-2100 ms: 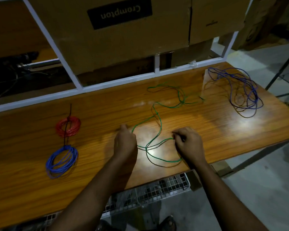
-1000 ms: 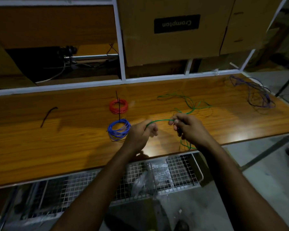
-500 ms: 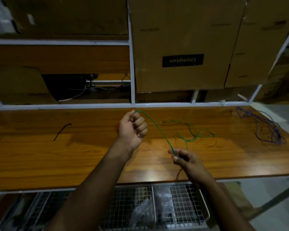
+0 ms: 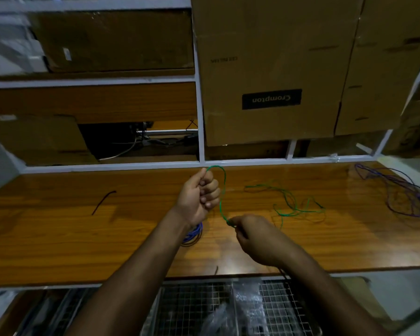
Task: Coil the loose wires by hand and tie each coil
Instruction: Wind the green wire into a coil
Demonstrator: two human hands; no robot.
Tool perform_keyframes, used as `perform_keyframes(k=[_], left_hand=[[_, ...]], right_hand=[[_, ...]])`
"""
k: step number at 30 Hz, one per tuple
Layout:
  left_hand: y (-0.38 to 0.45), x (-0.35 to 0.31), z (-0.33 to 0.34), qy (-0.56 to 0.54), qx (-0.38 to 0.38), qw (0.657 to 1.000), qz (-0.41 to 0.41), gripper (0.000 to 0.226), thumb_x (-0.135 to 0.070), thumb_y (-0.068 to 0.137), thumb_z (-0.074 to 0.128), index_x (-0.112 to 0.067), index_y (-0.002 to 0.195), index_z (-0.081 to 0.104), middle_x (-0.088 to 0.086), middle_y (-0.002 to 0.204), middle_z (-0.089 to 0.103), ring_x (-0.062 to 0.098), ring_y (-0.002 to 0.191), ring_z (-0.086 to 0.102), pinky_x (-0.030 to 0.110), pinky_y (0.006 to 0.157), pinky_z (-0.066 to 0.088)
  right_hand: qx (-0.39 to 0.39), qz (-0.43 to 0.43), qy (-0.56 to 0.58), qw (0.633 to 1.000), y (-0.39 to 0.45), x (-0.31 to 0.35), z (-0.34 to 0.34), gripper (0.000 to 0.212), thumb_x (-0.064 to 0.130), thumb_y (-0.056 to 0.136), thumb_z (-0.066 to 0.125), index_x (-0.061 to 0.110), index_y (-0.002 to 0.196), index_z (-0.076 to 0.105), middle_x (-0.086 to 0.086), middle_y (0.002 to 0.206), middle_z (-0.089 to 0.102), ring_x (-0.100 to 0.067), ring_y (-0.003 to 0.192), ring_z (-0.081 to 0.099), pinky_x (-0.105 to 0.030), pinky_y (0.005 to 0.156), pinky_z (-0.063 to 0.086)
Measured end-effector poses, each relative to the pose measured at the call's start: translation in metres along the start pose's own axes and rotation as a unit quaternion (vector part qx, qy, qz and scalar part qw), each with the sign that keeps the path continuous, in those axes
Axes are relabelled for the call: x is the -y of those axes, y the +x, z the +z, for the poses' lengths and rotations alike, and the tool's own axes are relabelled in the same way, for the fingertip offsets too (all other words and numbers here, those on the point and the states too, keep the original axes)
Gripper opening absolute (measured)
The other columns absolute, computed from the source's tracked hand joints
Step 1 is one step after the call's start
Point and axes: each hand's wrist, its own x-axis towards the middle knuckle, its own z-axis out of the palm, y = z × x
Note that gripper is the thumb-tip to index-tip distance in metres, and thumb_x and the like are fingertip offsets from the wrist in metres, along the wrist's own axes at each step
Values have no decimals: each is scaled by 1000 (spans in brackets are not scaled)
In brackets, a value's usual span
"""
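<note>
From the head view, the left hand (image 4: pixel 199 195) clenches one end of the green wire (image 4: pixel 222 190) at centre frame, while the right hand (image 4: pixel 255 235) pinches it lower down; the rest trails loose on the table (image 4: pixel 58 238). A blue coil (image 4: pixel 193 235) lies partly hidden under the left wrist. The purple wire (image 4: pixel 398 192) at the right remains tangled. The wire basket (image 4: pixel 194 309) below holds clear plastic.

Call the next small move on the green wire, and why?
Probably bring the right hand up to lay its pinched span into the left hand, closing the first loop. The green wire only arcs once from the left fist to the right fingers, and the rest lies loose on the table.
</note>
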Motion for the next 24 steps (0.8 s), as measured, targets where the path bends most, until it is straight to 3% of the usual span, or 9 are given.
perform_keyframes(k=[1,3,6,9,13,16,19,21,24], left_hand=[[-1,0,0,25,-4,1000,5,43,-33,104,31,-19,64,37,-4,52,28,9,43,26,23,43,22],[-3,-1,2,85,-13,996,17,43,-32,106,28,-17,66,35,-1,56,33,13,48,33,25,49,34],[-5,-2,10,159,-8,987,38,42,-29,107,24,-12,71,37,3,61,44,16,55,43,27,56,42],[-8,-2,15,219,2,975,39,43,-29,108,25,-8,76,44,6,60,46,17,52,45,28,52,44],[-13,-3,20,213,37,976,-16,43,-34,106,31,-11,74,49,2,53,45,14,44,42,25,46,41],[-15,-7,25,108,97,986,-80,44,-37,102,36,-14,66,49,-3,48,36,8,39,31,18,39,32],[-14,-11,26,29,149,980,-128,46,-37,102,34,-16,62,47,-6,46,34,6,39,21,16,35,26],[-14,-13,25,5,156,978,-140,47,-36,102,32,-16,62,47,-6,46,35,6,40,20,16,35,26],[-14,-14,25,14,139,981,-134,45,-36,103,32,-15,65,48,-6,48,34,6,39,28,18,37,28]], right_hand=[[-11,-33,-38,999,-1,3,-7,38,9,99,45,21,131,60,-3,110,63,-19,95,62,-31,77,52],[-64,-93,-130,985,-2,8,-20,37,6,98,51,29,126,62,1,115,61,-21,100,63,-36,78,54],[-165,-189,-239,938,0,18,-41,23,19,92,62,33,111,66,9,101,65,-19,70,64,-30,48,45],[-240,-203,-264,912,4,16,-55,22,21,82,73,25,102,65,4,77,58,-19,47,52,-22,41,22],[-328,-145,-253,898,19,4,-59,16,36,90,67,21,92,61,2,80,55,-18,48,46,-22,43,21],[-336,-89,-160,924,33,-3,-54,23,46,100,47,25,94,54,8,82,48,-14,55,44,-24,44,26],[-291,-81,44,952,41,-7,-46,22,42,103,45,26,90,51,8,68,55,-8,55,48,-31,48,34],[-261,-81,178,945,42,-7,-44,24,38,103,49,22,86,53,4,61,63,-5,53,54,-28,51,40],[-234,-57,327,914,43,-7,-43,20,34,98,59,16,89,58,-2,56,62,-6,47,52,-21,49,38]])
